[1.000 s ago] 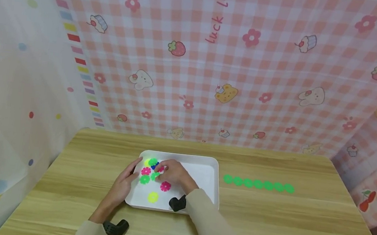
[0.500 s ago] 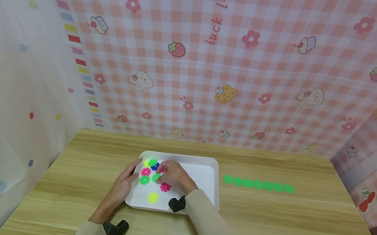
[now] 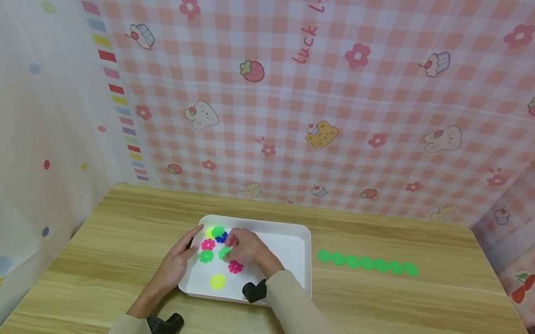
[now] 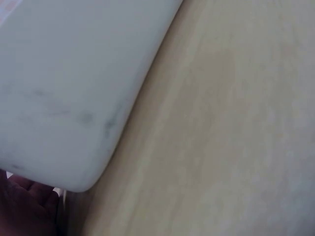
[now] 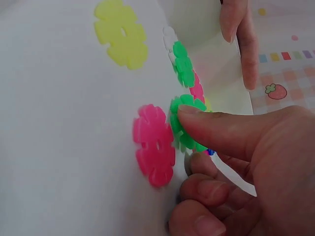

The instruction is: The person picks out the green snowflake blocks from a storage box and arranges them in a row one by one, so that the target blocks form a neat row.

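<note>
My left hand (image 3: 174, 266) grips the left wall of a white tray (image 3: 287, 257), thumb inside and fingers outside. In the left wrist view the tray's outer side (image 4: 74, 98) fills the left half, with a bit of the hand (image 4: 29, 206) below. Over the tray, my right hand (image 3: 249, 250) pinches a green notched snowflake disc (image 5: 187, 118), thumb on its face; the fingertip behind is mostly hidden. Right beside it lies a pink disc (image 5: 155, 147). Yellow (image 3: 217, 281), pink (image 3: 208, 244), green (image 3: 206, 256) and blue (image 3: 221, 237) discs lie around; the right hand partly covers another pink one.
On the wooden table (image 3: 379, 317), right of the tray, several green discs (image 3: 367, 263) form a straight row. A white disc (image 5: 169, 42) shows in the right wrist view. Patterned cloth (image 3: 305, 94) hangs behind the table and along its sides.
The green disc at my right thumb has shifted slightly right within the tray. My left hand and the row of green discs have stayed put.
</note>
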